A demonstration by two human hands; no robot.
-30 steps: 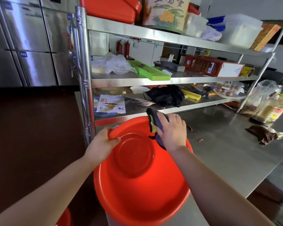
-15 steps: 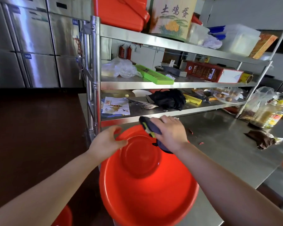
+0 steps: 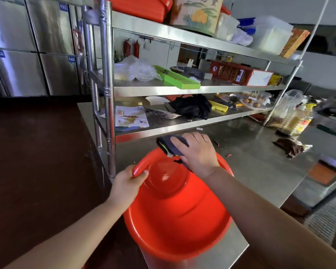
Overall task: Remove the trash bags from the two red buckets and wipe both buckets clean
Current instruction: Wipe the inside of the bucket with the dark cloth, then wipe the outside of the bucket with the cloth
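While the red bucket (image 3: 175, 216) lies tipped on its side at the near-left corner of the steel counter (image 3: 260, 164), its mouth faces the camera and its base points toward the shelf rack (image 3: 107, 90). The left hand (image 3: 127, 184) grips the bucket's upper-left rim. The right hand (image 3: 197, 152) presses a dark cloth (image 3: 171, 145) flat against the top rim, fingers spread.

Your left hand (image 3: 127, 184): bare, no glove, no ring or watch showing. Your right hand (image 3: 197, 152): bare too, short nails. Both forearms bare to lower frame edge; no sleeve, cuff or band visible.
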